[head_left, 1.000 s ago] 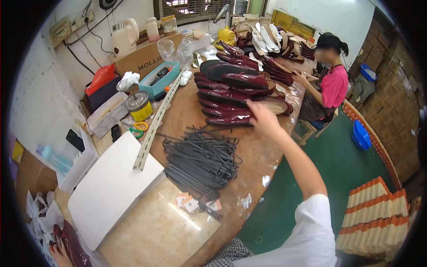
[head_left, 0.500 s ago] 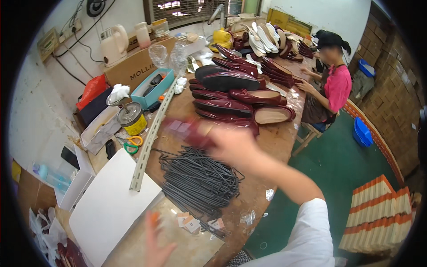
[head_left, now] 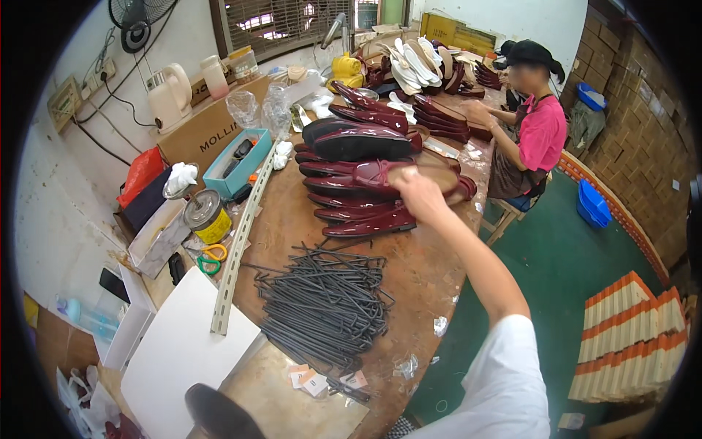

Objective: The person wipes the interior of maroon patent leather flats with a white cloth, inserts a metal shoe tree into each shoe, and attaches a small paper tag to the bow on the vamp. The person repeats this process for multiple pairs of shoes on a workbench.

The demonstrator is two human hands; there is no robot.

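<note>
Reaching across the table, my right hand (head_left: 423, 196) has its fingers closed at the heel opening of a glossy burgundy loafer (head_left: 374, 174) on the near side of a stacked heap. More burgundy loafers (head_left: 369, 218) lie under and beside it, some with black soles (head_left: 362, 143) turned up. At the lower edge, a dark rounded shape like a shoe sole (head_left: 219, 413) pokes into view. My left hand is out of sight. Between that shape and the heap lies a pile of thin black bent rods (head_left: 322, 307).
A slotted metal strip (head_left: 245, 234) and a white sheet (head_left: 186, 351) lie left of the rods, near scissors (head_left: 212, 257) and a can (head_left: 207, 216). Small tags (head_left: 308, 380) lie in front. A co-worker in pink (head_left: 541, 132) sits at the table's right side, beyond the shoes.
My right hand has moved from above the rods, with a blurred burgundy shoe, to the heap. My left hand, visible with spread fingers before, has left view; the dark sole shape appears there.
</note>
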